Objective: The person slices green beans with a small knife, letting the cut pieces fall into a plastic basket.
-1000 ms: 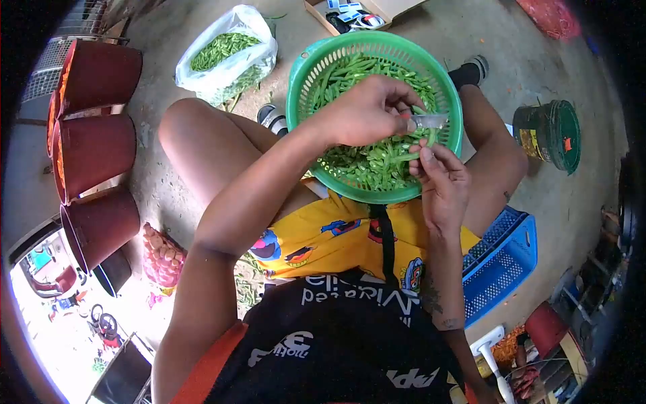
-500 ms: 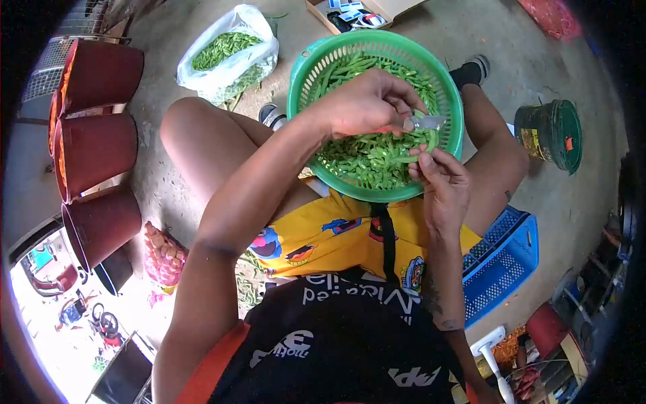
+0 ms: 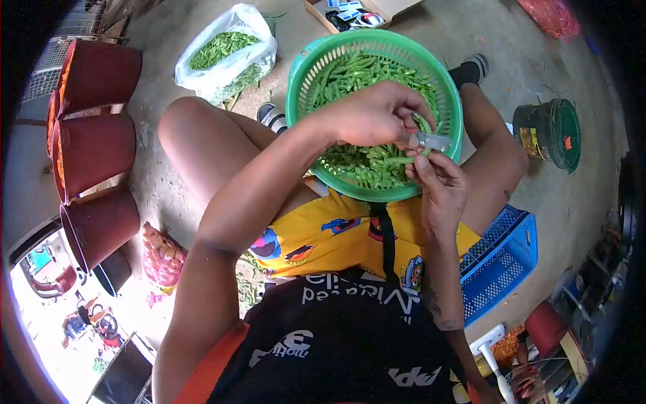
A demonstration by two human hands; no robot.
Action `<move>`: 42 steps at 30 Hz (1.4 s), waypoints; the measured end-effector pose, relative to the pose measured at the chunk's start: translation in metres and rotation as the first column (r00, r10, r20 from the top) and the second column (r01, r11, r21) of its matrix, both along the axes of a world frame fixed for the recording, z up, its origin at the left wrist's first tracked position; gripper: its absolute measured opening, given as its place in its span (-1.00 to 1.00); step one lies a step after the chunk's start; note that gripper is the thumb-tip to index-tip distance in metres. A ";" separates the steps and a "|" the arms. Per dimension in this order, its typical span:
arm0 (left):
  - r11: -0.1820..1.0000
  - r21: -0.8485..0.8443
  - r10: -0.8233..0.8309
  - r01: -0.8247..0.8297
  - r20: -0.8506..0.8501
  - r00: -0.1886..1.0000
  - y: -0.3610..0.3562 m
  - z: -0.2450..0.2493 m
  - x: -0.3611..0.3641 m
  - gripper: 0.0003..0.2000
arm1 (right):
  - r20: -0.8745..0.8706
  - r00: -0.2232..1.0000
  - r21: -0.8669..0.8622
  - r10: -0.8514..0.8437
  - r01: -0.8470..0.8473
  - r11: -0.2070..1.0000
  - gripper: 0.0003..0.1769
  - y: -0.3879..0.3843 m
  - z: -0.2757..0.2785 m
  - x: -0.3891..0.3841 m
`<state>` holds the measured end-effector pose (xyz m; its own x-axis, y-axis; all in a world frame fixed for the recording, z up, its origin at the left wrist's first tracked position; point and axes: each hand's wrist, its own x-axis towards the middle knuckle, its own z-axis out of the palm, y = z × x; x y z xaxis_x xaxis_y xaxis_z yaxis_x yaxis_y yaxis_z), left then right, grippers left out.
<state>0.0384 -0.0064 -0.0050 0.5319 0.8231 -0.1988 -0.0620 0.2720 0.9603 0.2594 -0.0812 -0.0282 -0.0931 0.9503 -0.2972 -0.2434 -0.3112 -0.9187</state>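
A green plastic basket (image 3: 294, 101) full of cut green bean pieces (image 3: 356, 71) rests in front of my lap. Over its middle, my left hand (image 3: 377, 118) is closed round a small knife (image 3: 435, 141), whose blade points right. A curved green piece shows by the left fingers. Just below the blade, my right hand (image 3: 443, 185) pinches a green bean (image 3: 399, 160) at the basket's near right rim. The blade lies at the right fingertips; whether it touches the bean is hard to tell.
Beans fill a white plastic bag (image 3: 264, 57) at upper left. Dark red buckets (image 3: 101, 151) line the left, with a net sack (image 3: 161, 256) below. An open cardboard box (image 3: 397, 8) is at the top. A dark green bucket (image 3: 548, 135) and blue crate (image 3: 498, 276) stand right.
My left hand has moved slightly down and right, bringing the knife closer to my right fingertips. The right hand has hardly moved.
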 end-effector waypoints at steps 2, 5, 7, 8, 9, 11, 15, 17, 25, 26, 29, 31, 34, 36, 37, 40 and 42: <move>0.999 0.053 0.001 0.002 -0.055 0.998 0.006 -0.004 -0.007 -0.62 | 0.004 1.000 0.035 0.019 -0.019 0.999 -0.77 0.000 -0.002 0.001; 0.998 0.018 0.064 -0.064 -0.041 0.997 0.008 -0.008 -0.019 -0.70 | 0.009 1.000 0.023 0.028 -0.028 0.999 -0.77 0.000 0.004 0.003; 1.000 -0.001 0.012 -0.012 -0.044 0.999 0.013 -0.013 -0.029 -0.75 | 0.003 1.000 0.016 0.025 -0.025 1.000 -0.77 -0.001 0.001 0.003; 0.998 0.036 0.046 -0.043 -0.089 0.995 0.015 -0.017 -0.033 -0.74 | 0.001 1.000 0.004 0.027 -0.027 1.000 -0.77 -0.001 -0.001 0.003; 0.998 0.037 0.047 -0.044 -0.088 0.995 0.015 -0.015 -0.033 -0.74 | 0.001 1.000 0.005 0.027 -0.027 1.000 -0.77 -0.001 0.000 0.003; 0.995 0.022 0.096 -0.094 -0.064 0.993 0.013 -0.012 -0.033 -0.66 | 0.005 1.000 -0.008 0.015 -0.015 1.000 -0.77 -0.002 0.001 0.004; 0.999 0.013 -0.040 0.041 -0.069 0.997 0.004 0.000 -0.011 -0.64 | 0.010 1.000 -0.013 0.004 -0.004 1.000 -0.77 -0.001 -0.001 -0.001; 0.994 -0.018 -0.108 0.108 -0.024 0.994 0.003 -0.002 -0.004 -0.70 | -0.055 0.998 0.032 0.019 -0.018 0.999 -0.76 -0.001 -0.001 -0.002; 0.997 0.008 -0.077 0.078 -0.084 0.994 0.011 -0.003 -0.027 -0.65 | 0.002 1.000 -0.009 0.018 -0.018 1.000 -0.77 0.000 0.003 -0.001; 0.991 0.039 -0.120 0.126 -0.127 0.985 0.009 -0.002 -0.022 -0.63 | -0.005 1.000 -0.023 0.021 -0.021 1.000 -0.77 0.000 0.003 -0.002; 0.986 -0.025 -0.164 0.164 -0.009 0.986 0.005 0.002 -0.011 -0.66 | -0.019 0.999 0.027 0.031 -0.030 0.999 -0.76 -0.001 -0.009 0.001; 0.989 0.032 -0.143 0.147 -0.101 0.985 0.010 0.001 -0.023 -0.67 | -0.006 0.999 0.038 0.033 -0.033 0.999 -0.76 0.000 0.001 -0.001; 1.000 0.013 0.012 -0.010 -0.110 0.994 0.020 -0.004 -0.047 -0.68 | -0.006 0.999 0.037 0.034 -0.034 0.999 -0.76 0.002 0.003 0.004; 0.998 0.034 -0.040 0.044 -0.123 0.992 0.019 -0.001 -0.045 -0.67 | -0.009 0.999 0.016 0.035 -0.035 0.999 -0.76 0.002 0.001 0.004; 0.994 0.052 -0.089 0.096 -0.131 0.987 0.017 0.002 -0.041 -0.67 | -0.005 0.999 0.010 0.044 -0.044 0.999 -0.75 0.003 0.001 0.002; 0.986 0.025 -0.163 0.166 -0.098 0.982 0.006 0.004 -0.017 -0.63 | 0.017 0.997 0.020 0.070 -0.070 0.997 -0.74 0.003 -0.002 -0.002; 0.982 0.002 -0.187 0.188 -0.047 0.981 0.004 0.000 -0.014 -0.63 | 0.036 0.996 0.038 0.087 -0.088 0.995 -0.73 0.003 0.000 -0.002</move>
